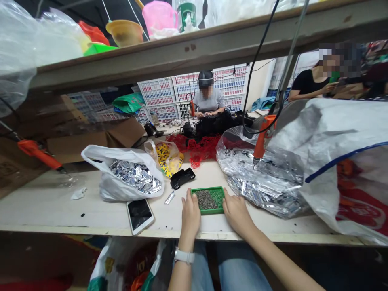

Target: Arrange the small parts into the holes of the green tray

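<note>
A small green tray [218,193] of tiny dark screws lies on the pale workbench near its front edge. My left hand [190,213] rests against the tray's left side, fingers curled on its rim. My right hand [235,211] holds the tray's right side the same way. A white watch [184,256] is on my left wrist. Just behind the tray lie a black plastic part [182,178] and a small silver packet [169,197].
A phone [140,215] lies at the bench edge, left of my hands. A white bag of silver packets [131,178] is behind it; a clear bag of silver packets [260,178] lies right. An orange electric screwdriver [261,139] hangs above. Other people work behind.
</note>
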{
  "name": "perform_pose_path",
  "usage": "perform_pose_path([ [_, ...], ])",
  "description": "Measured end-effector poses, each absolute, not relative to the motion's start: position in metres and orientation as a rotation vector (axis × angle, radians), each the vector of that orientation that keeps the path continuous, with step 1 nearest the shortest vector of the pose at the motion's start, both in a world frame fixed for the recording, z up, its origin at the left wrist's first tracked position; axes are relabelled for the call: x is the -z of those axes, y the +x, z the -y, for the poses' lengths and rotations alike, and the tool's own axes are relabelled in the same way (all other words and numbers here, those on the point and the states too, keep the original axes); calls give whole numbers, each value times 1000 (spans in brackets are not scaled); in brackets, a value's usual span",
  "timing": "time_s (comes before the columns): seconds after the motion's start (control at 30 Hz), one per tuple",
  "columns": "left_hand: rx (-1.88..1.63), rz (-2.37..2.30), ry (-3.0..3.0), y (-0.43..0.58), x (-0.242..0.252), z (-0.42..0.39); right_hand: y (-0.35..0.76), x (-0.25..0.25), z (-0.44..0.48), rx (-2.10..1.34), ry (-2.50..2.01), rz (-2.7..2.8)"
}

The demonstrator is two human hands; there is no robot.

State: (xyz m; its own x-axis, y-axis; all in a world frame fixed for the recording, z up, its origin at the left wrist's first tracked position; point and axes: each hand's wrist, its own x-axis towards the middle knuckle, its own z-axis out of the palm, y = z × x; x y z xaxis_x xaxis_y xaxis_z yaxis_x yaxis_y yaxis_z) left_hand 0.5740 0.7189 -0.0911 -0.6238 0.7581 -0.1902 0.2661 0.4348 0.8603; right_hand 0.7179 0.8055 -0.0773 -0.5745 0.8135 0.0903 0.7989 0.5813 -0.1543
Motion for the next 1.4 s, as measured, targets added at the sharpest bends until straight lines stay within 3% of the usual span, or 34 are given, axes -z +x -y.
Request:
perform_pose_path([
  [0.8, -767, -2180, 1027, 565, 70, -712, 699, 55, -784, -96, -1541, 2808],
  [1.4, -826, -2352, 1160, 540, 81, -717, 709, 66, -776, -119, -1437, 2748],
])
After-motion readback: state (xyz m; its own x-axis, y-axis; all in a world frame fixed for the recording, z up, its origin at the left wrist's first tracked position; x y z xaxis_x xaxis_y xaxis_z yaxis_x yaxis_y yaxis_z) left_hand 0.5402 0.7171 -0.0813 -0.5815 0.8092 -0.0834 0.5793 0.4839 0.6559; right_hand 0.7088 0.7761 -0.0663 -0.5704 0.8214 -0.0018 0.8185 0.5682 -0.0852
